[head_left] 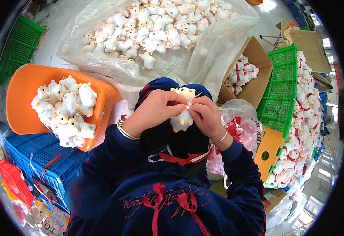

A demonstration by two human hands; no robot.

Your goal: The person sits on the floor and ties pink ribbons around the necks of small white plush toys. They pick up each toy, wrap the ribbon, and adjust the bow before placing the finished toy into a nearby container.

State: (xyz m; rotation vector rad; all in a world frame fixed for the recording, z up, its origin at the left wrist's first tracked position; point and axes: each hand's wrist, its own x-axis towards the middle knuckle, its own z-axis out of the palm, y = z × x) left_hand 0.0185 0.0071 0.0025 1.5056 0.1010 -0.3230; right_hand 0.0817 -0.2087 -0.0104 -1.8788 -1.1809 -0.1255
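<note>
A small white plush sheep (182,121) with a cream face and feet sits upright over my lap, facing up toward me. My left hand (158,108) comes in from the left, thumb and fingertips pinched at the toy's neck. From the other side my right hand (208,118) pinches there too. Between the two sets of fingertips a pale pink ribbon (188,104) shows at the neck; its knot or loop is mostly covered by the fingers. Red and white ribbons (182,158) lie across my lap below the toy.
Ahead lies a clear plastic sheet (215,51) heaped with plush sheep (156,29). An orange chair (20,98) on the left holds more. To the right stand a cardboard box (263,63), a green crate (276,98) and red-scarfed toys (303,118). A blue crate (50,151) is at left.
</note>
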